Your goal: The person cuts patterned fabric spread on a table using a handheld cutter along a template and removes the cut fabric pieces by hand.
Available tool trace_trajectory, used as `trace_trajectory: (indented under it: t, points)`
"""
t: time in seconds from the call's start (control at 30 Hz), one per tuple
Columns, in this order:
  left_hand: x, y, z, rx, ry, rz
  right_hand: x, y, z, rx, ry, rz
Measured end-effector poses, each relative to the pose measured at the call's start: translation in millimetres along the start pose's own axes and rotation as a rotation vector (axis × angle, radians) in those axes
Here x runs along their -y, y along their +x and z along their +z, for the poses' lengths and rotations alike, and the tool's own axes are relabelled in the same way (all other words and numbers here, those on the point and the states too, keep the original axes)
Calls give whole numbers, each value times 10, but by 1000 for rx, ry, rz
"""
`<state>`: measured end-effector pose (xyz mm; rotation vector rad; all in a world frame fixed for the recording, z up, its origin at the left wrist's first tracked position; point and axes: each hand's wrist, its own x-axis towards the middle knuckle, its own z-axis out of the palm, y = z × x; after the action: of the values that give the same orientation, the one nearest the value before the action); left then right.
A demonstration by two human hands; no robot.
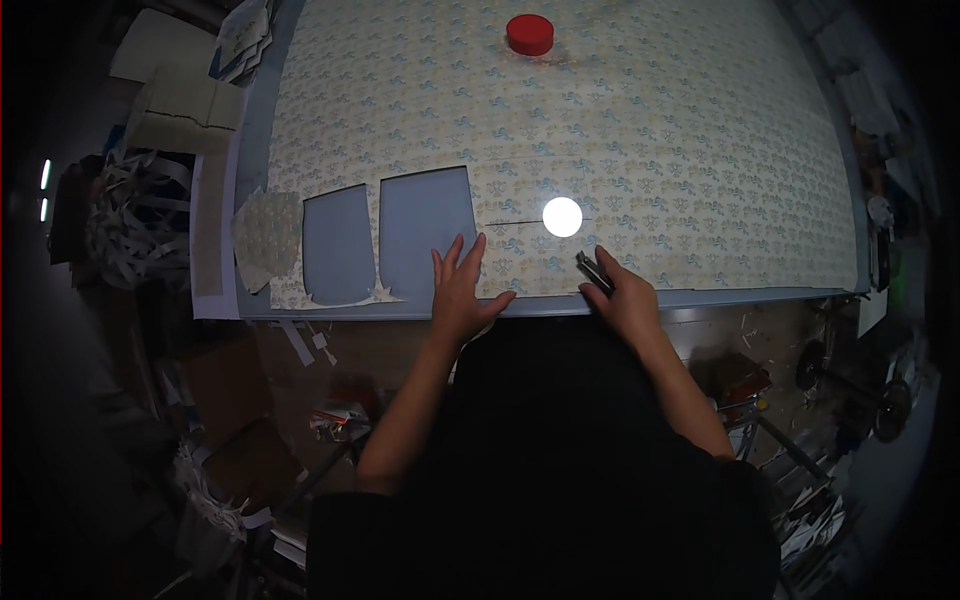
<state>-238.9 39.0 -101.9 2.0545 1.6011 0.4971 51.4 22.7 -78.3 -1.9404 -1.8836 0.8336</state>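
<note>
A large patterned sheet [700,150] covers the table, with two cut-out openings at its lower left that show the blue-grey surface [425,225] beneath. My left hand [463,292] lies with spread fingers at the sheet's front edge, beside the right-hand opening. In my right hand [622,290] is a dark cutter [594,270], its tip pointing up and left over the sheet. A thin dark line runs across the sheet between and beyond my hands. On that line is a bright white round spot [562,217]; whether it is light or an object, I cannot tell.
A red round lid-like object [530,35] sits at the back of the sheet. Loose patterned scraps [268,240] lie at its left edge. White strips [140,210] are heaped farther left. Boxes and clutter stand on the floor below the table's front edge [380,312].
</note>
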Motion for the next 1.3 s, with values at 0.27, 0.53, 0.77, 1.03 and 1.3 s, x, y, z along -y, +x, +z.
trace_trajectory:
  t: [0.27, 0.53, 0.77, 1.03, 1.3]
  points:
    - [12, 4, 27, 2, 21, 22, 25, 13, -41, 39, 37, 50]
    - [78, -3, 82, -15, 54, 71, 3, 17, -25, 25, 34, 36]
    - [87, -6, 93, -21, 74, 89, -20, 13, -14, 25, 26, 25]
    - [94, -3, 97, -24, 64, 90, -36, 15, -3, 14, 19, 14]
    - [125, -11, 120, -42, 64, 107, -68, 14, 27, -8, 33, -4]
